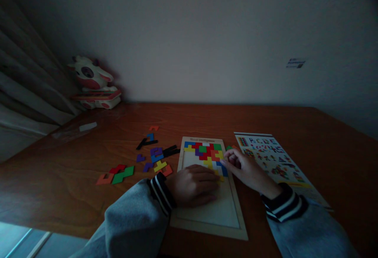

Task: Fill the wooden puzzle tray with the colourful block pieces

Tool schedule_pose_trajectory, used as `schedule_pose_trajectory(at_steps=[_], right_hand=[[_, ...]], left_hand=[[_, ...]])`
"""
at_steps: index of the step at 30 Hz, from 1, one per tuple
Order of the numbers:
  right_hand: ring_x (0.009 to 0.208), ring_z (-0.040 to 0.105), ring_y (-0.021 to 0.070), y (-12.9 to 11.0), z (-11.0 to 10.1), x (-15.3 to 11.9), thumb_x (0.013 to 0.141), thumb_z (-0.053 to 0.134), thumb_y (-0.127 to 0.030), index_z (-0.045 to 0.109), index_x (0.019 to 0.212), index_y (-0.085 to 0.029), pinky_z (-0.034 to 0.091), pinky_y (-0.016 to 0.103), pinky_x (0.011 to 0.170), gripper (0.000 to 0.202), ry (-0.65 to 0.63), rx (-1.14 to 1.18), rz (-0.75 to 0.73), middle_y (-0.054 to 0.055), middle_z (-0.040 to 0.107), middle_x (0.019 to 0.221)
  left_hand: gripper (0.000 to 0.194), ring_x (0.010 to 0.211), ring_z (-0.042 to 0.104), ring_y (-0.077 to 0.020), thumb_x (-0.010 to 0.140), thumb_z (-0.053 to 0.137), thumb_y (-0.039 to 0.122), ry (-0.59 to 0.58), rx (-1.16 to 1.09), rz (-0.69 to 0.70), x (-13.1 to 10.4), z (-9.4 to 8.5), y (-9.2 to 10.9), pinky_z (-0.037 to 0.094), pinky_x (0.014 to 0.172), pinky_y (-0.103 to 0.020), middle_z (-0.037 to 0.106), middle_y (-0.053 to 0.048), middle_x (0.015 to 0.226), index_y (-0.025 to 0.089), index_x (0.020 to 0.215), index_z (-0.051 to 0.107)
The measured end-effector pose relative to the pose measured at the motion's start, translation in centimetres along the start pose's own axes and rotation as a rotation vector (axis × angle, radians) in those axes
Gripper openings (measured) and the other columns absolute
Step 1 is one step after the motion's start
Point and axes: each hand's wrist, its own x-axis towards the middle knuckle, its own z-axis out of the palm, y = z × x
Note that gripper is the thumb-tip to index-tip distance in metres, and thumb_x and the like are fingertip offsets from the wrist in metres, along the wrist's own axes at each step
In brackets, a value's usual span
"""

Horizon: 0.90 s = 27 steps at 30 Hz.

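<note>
A wooden puzzle board (206, 226) lies on the table, its far part filled with coloured block pieces (202, 149). My left hand (193, 185) rests flat, palm down, across the middle of the board, with its fingers over the near edge of the pieces; no held piece shows. At the board's right edge is my right hand (240, 167), thumb and index finger curved towards each other beside the orange and blue pieces. Whether anything is between those fingertips cannot be made out. Green and orange pieces (229, 147) lie just beyond it, partly hidden.
Loose pieces in several colours lie left of the board, among them a green one (123, 175) and a black one (149, 143). A printed pattern sheet (280, 159) lies at the right. A cow toy (96, 82) stands at the back left, near a curtain (26, 65).
</note>
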Motion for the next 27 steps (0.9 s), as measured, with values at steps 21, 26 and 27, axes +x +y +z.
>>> schedule_pose_trajectory(at_steps=[21,26,27], right_hand=[[0.072,0.058,0.0163,-0.9,-0.2,-0.4,0.093,0.057,-0.041,0.057,0.106,-0.024,0.05,0.031,0.067,0.022,-0.056,-0.135,-0.213,0.002,0.059,0.086],[0.073,0.059,0.0167,-0.7,0.1,-0.4,0.091,0.06,-0.043,0.057,0.104,-0.023,0.049,0.03,0.064,0.024,-0.048,-0.143,-0.194,0.002,0.06,0.087],[0.073,0.059,0.0167,-0.6,0.1,-0.4,0.091,0.06,-0.043,0.057,0.105,-0.023,0.049,0.03,0.065,0.024,-0.048,-0.14,-0.194,0.002,0.06,0.087]], left_hand=[[0.033,0.117,0.06,-0.0234,0.099,0.051,0.04,0.095,0.057,-0.157,-0.2,0.3,-0.3,0.046,0.102,-0.04,0.067,-0.009,0.125,0.017,0.12,0.063],[0.038,0.119,0.058,-0.0246,0.098,0.053,0.041,0.058,0.042,-0.209,-0.2,0.4,-0.3,0.044,0.105,-0.043,0.065,-0.009,0.128,0.017,0.127,0.06],[0.038,0.12,0.058,-0.0244,0.098,0.053,0.04,0.052,0.034,-0.206,-0.2,0.3,-0.3,0.044,0.105,-0.043,0.064,-0.009,0.129,0.016,0.127,0.059]])
